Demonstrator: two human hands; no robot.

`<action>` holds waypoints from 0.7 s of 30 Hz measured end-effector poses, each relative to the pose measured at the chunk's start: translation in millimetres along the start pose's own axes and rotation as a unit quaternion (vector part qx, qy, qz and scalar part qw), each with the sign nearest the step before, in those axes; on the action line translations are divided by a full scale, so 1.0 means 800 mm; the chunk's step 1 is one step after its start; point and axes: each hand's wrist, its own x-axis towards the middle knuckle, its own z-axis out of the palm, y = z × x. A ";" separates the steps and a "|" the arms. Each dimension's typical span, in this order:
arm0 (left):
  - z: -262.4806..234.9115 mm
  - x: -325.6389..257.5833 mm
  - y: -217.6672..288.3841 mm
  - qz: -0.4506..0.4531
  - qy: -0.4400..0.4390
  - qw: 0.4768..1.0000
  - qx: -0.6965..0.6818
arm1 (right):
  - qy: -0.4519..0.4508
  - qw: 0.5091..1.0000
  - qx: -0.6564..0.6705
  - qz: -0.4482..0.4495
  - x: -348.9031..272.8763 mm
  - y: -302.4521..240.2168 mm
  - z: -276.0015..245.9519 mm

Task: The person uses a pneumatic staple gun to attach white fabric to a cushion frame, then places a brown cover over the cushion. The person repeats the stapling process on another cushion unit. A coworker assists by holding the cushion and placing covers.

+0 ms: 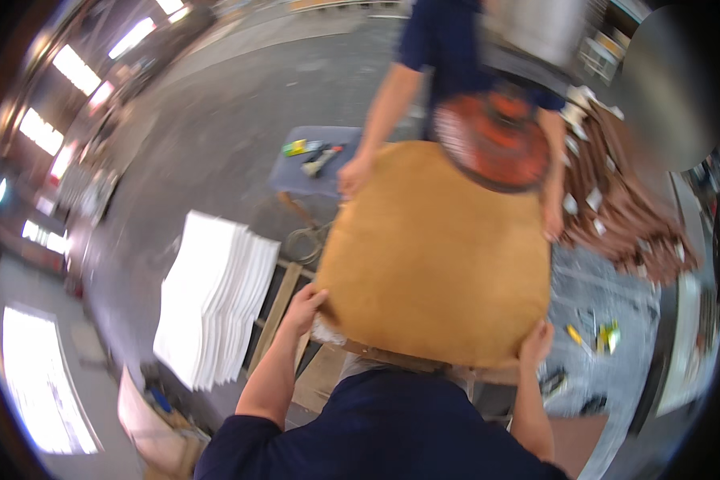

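A broad tan sheet with rounded corners [440, 256], leather-like in look, spreads out in front of me. My left hand [302, 310] is closed on its near left edge, thumb on top. At the near right corner my right hand [536, 344] grips the same edge, its fingers partly hidden. Across from me a co-worker in a dark blue shirt [448, 48] has one hand [355, 174] at the far left edge and the other hand [552, 220] at the far right edge. What lies under the sheet is mostly covered.
A round red and black thing [496, 140], blurred, overhangs the far right part. White sheets [216, 296] are stacked at left. Beyond them stands a grey stool [304, 172] bearing small tools. Brown folded pieces [620, 192] lie on the grey table [572, 296] at right, with a yellow-handled tool [574, 334].
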 end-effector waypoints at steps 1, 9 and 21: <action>-0.009 -0.002 -0.004 -0.015 0.017 1.000 0.017 | -0.013 1.000 0.000 -0.023 -0.002 -0.008 -0.008; -0.025 -0.028 -0.024 0.014 0.140 0.964 0.226 | -0.144 0.940 -0.041 -0.305 -0.090 -0.139 0.008; -0.169 -0.209 -0.141 0.057 0.112 0.931 0.343 | -0.428 0.837 -0.140 -0.310 -0.337 -0.362 0.150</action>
